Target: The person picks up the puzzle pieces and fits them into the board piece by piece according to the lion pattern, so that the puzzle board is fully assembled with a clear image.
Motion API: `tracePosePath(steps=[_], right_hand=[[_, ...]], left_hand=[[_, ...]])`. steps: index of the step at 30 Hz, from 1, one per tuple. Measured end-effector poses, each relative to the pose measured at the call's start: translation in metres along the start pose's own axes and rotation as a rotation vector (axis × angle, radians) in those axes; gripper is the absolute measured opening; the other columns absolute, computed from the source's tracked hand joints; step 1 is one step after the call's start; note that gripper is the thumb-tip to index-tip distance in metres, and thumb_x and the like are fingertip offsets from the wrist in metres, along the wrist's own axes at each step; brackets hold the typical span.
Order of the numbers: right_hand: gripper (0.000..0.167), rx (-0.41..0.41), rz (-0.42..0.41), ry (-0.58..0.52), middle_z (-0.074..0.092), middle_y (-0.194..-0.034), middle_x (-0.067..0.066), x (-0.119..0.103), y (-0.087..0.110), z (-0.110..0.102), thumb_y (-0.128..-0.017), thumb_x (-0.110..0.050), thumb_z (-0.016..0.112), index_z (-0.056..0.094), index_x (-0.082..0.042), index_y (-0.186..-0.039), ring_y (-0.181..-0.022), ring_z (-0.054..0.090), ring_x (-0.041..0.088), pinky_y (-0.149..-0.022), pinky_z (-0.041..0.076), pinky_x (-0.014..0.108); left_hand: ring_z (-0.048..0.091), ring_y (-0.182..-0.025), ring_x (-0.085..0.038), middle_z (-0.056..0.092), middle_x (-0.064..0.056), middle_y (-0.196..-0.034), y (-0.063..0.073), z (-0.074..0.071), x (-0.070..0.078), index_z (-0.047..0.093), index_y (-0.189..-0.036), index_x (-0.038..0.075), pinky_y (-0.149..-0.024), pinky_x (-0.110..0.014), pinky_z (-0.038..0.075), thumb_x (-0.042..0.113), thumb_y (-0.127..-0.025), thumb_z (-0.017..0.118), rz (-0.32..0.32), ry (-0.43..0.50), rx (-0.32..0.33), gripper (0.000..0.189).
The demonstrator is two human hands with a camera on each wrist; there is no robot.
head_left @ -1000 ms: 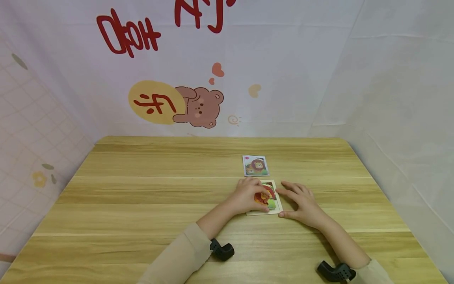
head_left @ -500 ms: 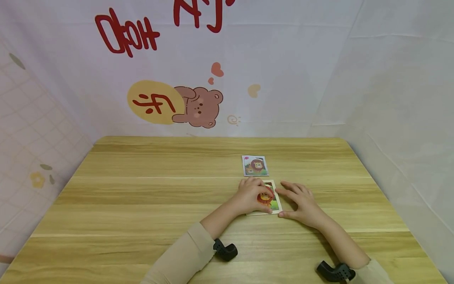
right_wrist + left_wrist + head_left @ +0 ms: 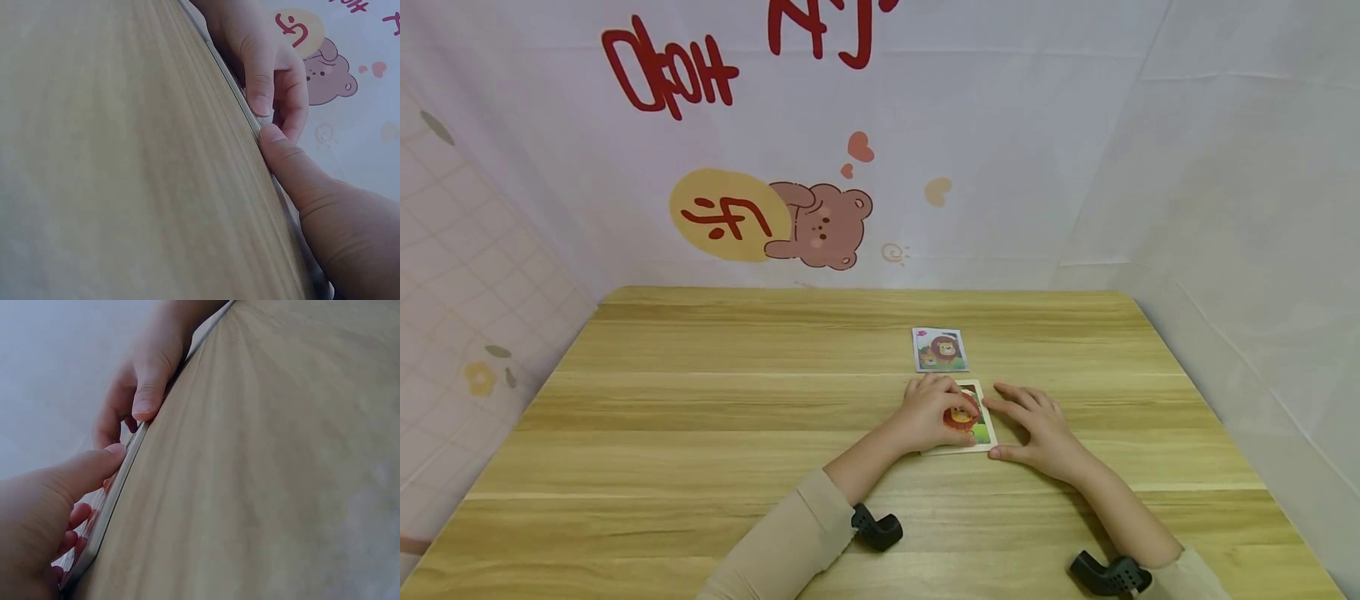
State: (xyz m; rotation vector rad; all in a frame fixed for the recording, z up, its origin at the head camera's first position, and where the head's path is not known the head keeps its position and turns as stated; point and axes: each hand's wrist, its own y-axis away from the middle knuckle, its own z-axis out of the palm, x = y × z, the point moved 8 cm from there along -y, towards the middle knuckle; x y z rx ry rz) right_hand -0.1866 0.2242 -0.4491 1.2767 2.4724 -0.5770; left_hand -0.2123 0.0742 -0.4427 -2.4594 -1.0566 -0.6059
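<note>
A small framed lion jigsaw puzzle lies on the wooden table, its pale border showing on the right and bottom. My left hand reaches over its left half, thumb and index finger bent around an orange-red puzzle piece within the frame. Part of the picture is hidden beneath that hand. At the puzzle's right edge is my right hand, fingers spread, its index fingertip at the side and its thumb at the lower corner. In the left wrist view, the left thumb lies along the puzzle's near edge.
Just behind the puzzle lies a picture card with the same lion design. The wooden table runs back to a white cloth backdrop printed with a bear and red lettering. Black wrist cameras sit on both forearms.
Over the first half second my left hand shifted slightly right with the orange-red puzzle piece, and has stayed there since. The right hand and the card have kept their places.
</note>
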Motion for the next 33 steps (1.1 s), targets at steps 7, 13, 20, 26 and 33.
tracePosePath(steps=[7,13,20,26,33], right_hand=[[0.071,-0.002,0.006,-0.007,0.038,-0.146,0.015,0.000,0.000,-0.001,-0.076,-0.047,0.077,0.056,-0.016,-0.136,-0.128,0.029,0.039,-0.094,0.018,0.062],[0.071,-0.006,0.012,-0.008,0.037,-0.147,0.015,0.000,0.000,-0.001,-0.076,-0.047,0.077,0.055,-0.017,-0.136,-0.128,0.029,0.039,-0.094,0.018,0.062],[0.071,-0.007,0.015,-0.009,0.037,-0.147,0.015,0.000,-0.001,0.001,-0.077,-0.047,0.077,0.055,-0.017,-0.137,-0.128,0.029,0.039,-0.095,0.017,0.062],[0.071,-0.005,0.013,-0.002,0.037,-0.147,0.013,0.001,-0.001,0.002,-0.076,-0.049,0.076,0.055,-0.017,-0.136,-0.128,0.030,0.038,-0.094,0.019,0.060],[0.071,-0.002,0.007,0.007,0.037,-0.147,0.013,0.001,-0.002,0.003,-0.076,-0.051,0.075,0.055,-0.019,-0.137,-0.128,0.030,0.036,-0.093,0.020,0.059]], left_hand=[[0.038,-0.100,-0.010,0.051,0.013,-0.102,0.000,-0.001,0.002,0.075,-0.101,0.033,-0.090,-0.035,0.027,0.050,-0.075,0.078,-0.025,-0.025,0.011,0.030],[0.038,-0.098,-0.010,0.050,0.012,-0.100,0.002,-0.003,0.003,0.076,-0.103,0.034,-0.090,-0.035,0.028,0.051,-0.076,0.076,-0.020,-0.077,0.019,0.032],[0.038,-0.097,-0.011,0.049,0.011,-0.100,0.005,-0.005,0.004,0.075,-0.106,0.034,-0.089,-0.035,0.028,0.052,-0.078,0.074,-0.005,-0.097,0.017,0.033],[0.039,-0.104,-0.012,0.052,0.009,-0.106,0.006,-0.006,0.001,0.074,-0.107,0.032,-0.090,-0.036,0.028,0.049,-0.080,0.074,-0.003,-0.041,-0.012,0.032],[0.042,-0.102,-0.012,0.053,0.008,-0.108,0.011,-0.023,-0.001,0.074,-0.110,0.028,-0.087,-0.036,0.030,0.045,-0.082,0.074,-0.004,0.002,0.002,0.033]])
